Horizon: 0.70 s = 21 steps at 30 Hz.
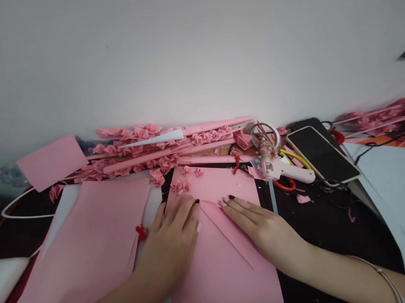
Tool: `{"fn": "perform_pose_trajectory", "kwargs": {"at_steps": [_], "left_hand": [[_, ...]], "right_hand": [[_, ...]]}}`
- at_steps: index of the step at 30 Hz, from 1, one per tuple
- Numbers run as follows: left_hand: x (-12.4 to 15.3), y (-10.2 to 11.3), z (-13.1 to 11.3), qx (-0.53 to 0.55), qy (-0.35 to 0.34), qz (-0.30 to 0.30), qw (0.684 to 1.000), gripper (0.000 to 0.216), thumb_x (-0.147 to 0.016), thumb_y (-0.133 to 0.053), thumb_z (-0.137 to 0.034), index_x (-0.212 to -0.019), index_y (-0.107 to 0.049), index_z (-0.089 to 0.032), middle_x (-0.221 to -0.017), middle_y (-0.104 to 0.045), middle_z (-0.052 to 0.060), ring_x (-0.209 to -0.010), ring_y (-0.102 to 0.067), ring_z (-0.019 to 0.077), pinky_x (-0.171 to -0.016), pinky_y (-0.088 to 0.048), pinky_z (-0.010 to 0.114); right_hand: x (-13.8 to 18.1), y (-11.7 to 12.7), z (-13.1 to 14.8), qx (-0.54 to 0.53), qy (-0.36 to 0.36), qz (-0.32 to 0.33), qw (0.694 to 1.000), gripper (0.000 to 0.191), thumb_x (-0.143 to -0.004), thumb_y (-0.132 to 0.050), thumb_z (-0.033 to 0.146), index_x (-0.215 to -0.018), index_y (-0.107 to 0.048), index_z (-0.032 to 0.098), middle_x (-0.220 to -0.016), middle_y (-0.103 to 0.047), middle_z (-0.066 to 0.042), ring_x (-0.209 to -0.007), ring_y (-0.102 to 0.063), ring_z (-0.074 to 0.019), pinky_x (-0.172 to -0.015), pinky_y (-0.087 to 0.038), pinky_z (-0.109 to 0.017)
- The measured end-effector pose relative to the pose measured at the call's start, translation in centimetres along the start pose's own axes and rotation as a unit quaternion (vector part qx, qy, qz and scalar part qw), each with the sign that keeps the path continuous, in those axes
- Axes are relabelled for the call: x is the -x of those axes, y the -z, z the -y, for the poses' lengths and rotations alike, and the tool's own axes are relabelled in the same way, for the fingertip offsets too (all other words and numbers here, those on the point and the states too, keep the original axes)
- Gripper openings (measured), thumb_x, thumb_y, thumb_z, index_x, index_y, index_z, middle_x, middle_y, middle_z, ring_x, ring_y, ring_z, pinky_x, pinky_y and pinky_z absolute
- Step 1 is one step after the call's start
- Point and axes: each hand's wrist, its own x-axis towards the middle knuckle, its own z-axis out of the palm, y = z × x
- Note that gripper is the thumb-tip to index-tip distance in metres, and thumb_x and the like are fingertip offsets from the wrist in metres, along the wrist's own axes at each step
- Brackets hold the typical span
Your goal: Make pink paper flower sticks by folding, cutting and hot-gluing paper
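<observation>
A pink paper sheet lies in front of me on the dark table, with its top corners folded in towards the middle. My left hand lies flat on the left fold, fingers stretched out. My right hand presses flat on the right fold, fingertips near the sheet's centre line. Neither hand holds anything. A second pink sheet lies just beyond the folded one.
A stack of pink sheets lies to the left. Rolled pink paper sticks and several small folded pink flowers line the wall. A glue gun, red scissors, a phone and white paper lie to the right.
</observation>
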Motion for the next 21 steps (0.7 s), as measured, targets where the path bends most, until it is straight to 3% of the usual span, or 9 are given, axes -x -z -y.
{"fn": "perform_pose_trajectory", "kwargs": {"at_steps": [21], "left_hand": [[0.0,0.19,-0.01,0.026,-0.009,-0.023,0.999,0.04,-0.092,-0.032,-0.016,-0.125,-0.053,-0.01,-0.129,-0.054,0.013,-0.126,-0.04,0.0293,-0.103,-0.032,0.05]], "right_hand": [[-0.1,0.17,0.21,0.0,-0.003,-0.006,1.0,0.044,-0.086,-0.041,0.001,-0.129,-0.049,0.006,-0.132,-0.052,-0.016,-0.121,-0.05,-0.0225,-0.099,-0.047,-0.038]]}}
